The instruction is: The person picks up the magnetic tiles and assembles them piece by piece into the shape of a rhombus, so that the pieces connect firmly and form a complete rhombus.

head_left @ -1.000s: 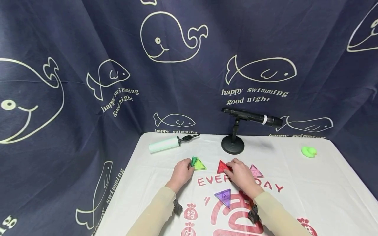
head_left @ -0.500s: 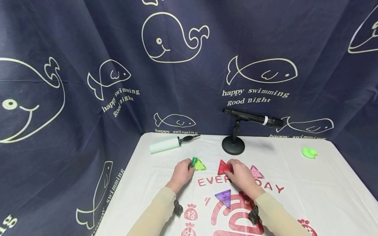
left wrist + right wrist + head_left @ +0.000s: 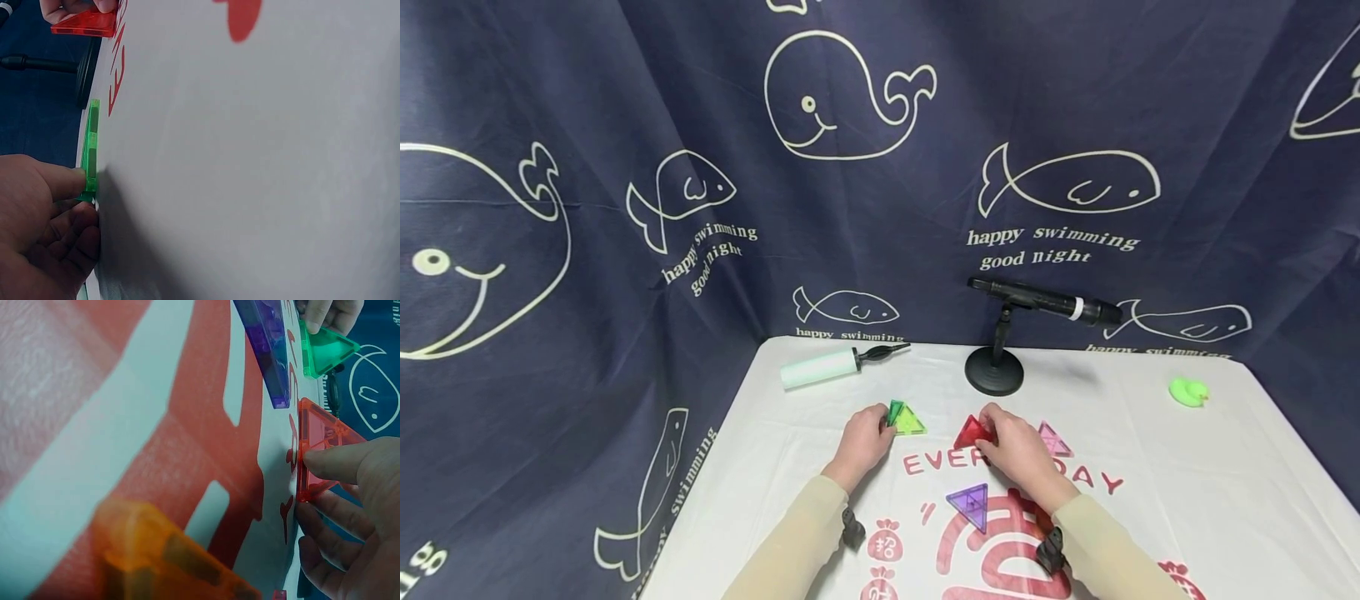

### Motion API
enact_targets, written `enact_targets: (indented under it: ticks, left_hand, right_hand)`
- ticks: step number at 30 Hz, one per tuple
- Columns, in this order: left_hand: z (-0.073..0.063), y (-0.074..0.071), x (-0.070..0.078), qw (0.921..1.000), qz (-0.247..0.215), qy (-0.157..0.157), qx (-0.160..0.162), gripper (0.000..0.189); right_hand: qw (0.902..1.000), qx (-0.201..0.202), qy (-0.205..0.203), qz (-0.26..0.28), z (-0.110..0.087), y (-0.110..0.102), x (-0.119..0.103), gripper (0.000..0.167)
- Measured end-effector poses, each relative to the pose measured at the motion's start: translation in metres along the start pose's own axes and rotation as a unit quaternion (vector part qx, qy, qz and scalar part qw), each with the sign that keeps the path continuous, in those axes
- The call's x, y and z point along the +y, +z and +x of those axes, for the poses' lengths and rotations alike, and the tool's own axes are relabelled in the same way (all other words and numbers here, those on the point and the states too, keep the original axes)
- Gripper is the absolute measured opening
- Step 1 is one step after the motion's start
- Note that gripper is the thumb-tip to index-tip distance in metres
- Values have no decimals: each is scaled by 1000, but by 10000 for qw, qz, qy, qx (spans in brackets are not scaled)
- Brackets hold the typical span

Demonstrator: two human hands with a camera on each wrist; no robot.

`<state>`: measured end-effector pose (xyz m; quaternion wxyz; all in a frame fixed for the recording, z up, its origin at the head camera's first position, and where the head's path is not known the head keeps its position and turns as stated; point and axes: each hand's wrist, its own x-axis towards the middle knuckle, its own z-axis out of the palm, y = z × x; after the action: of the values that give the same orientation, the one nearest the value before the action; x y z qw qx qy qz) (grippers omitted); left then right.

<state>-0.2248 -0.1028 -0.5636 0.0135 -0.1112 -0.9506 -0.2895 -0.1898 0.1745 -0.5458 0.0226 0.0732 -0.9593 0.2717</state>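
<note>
My left hand pinches a dark green triangular magnetic tile between thumb and fingers. That tile stands up along one side of a yellow-green triangular tile, which lies flat on the cloth. To the right, my right hand pinches a red triangular tile, thumb on its near face and fingers behind. In the right wrist view the red tile stands on edge, its lower side right at the cloth. A gap of bare cloth separates the red tile from the green pair.
A purple triangular tile lies nearer the person, a pink one beyond the right hand. An orange tile sits below the right wrist. At the back are a hand pump, a microphone on a stand and a green rubber duck.
The right hand has turned the red tile from lying nearly flat to standing up on edge, shifting it slightly right and nearer the person. The left hand and green tile hold still.
</note>
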Motion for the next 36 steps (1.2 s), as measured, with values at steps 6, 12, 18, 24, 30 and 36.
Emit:
enact_targets:
  ticks: [6,12,18,24,30,36]
  left_hand:
    - [-2,0,1,10000,3,-58,-50,9]
    - [-3,-2,3,10000,2,-35,-70,9]
    - [-2,-2,2,9999,-16,-54,-92,9]
    - [-3,-1,1,10000,21,-54,-80,8]
    - [-1,0,0,10000,23,-34,-76,10]
    - [1,-1,1,9999,22,-74,-104,10]
  right_hand:
    - [9996,-12,-281,-94,-3,0,2,34]
    - [9992,54,-379,-71,-5,-1,3,27]
    - [9989,158,-442,-100,-6,1,0,22]
    - [9982,183,-540,-204,-4,6,-6,21]
    - [9992,39,-354,-191,-1,5,-14,21]
    - [9989,77,-439,-150,3,8,-20,15]
